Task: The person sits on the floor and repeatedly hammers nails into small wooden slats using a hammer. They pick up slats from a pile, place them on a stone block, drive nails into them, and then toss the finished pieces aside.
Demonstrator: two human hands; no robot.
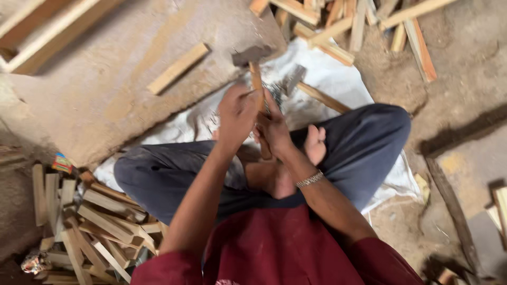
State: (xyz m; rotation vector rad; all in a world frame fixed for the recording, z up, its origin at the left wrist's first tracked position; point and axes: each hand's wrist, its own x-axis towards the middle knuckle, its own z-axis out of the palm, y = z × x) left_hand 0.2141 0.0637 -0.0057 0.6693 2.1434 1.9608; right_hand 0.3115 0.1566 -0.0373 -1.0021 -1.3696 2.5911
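Note:
I sit cross-legged on a white sack (338, 79). A hammer (252, 55) with a dark metal head and a wooden handle stands upright in front of me. My right hand (273, 128) is wrapped around the middle of the handle. My left hand (236, 113) is curled against the handle's left side, just above the right hand. The handle's lower end shows below my hands, near my bare foot (316, 143). The picture is blurred around the fingers, and something small and metallic glints behind them.
A second hammer (293, 79) lies on the sack just right of my hands. One wooden slat (178, 67) rests on a large flat slab (95, 95) at the upper left. Cut wooden blocks (100, 221) are piled at the lower left, loose sticks (338, 26) at the top.

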